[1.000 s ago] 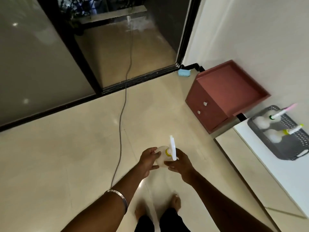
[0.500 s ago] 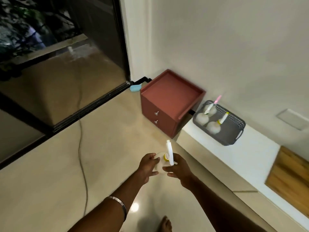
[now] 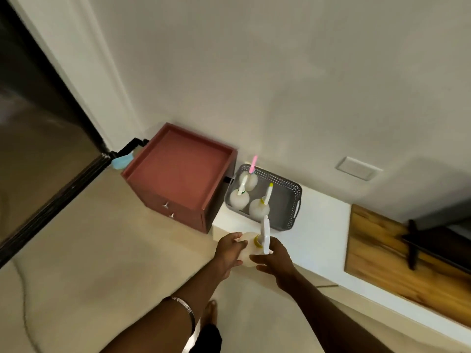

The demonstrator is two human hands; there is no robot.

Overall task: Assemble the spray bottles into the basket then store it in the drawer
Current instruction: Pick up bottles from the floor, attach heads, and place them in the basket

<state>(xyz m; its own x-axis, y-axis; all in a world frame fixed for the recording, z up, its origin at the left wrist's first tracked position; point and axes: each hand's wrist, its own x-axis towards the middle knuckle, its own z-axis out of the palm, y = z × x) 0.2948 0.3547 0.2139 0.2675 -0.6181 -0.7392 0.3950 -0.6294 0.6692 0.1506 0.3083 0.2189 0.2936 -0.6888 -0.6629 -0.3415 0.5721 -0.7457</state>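
Fingers of the left hand (image 3: 229, 247) curl round the left side of a pale, round-bodied spray bottle (image 3: 248, 247), the thumb lying across its near face. The right hand (image 3: 274, 258) cups the bottle from the other side: its thumb reaches in under the yellow collar, while the other fingers sit behind the white trigger head (image 3: 265, 234) and how far they bend cannot be told. Both hands hold the bottle upright in the air, just off the near left corner of the white worktop (image 3: 316, 240). A metal bangle (image 3: 187, 308) circles the left wrist.

On the worktop, at its left end against the wall, sits a grey perforated basket (image 3: 285, 212) with a slot handle on its right side. Three more spray bottles stand inside it: one with a pink nozzle (image 3: 251, 180) at the back, one with a white nozzle (image 3: 239, 198) at the front left, and one with a yellow-tipped nozzle (image 3: 259, 207) at the front, nearest the held bottle.

Just beside the worktop's left end stands a reddish-brown cabinet (image 3: 178, 174) with a raised rim round its top and two small metal knobs on its front. A wooden board (image 3: 397, 266) covers the right part of the worktop. The floor (image 3: 102, 263) is cream tile, a dark-framed glass door (image 3: 38, 128) fills the left, and a pale wall plate (image 3: 358, 168) sits on the plain wall.
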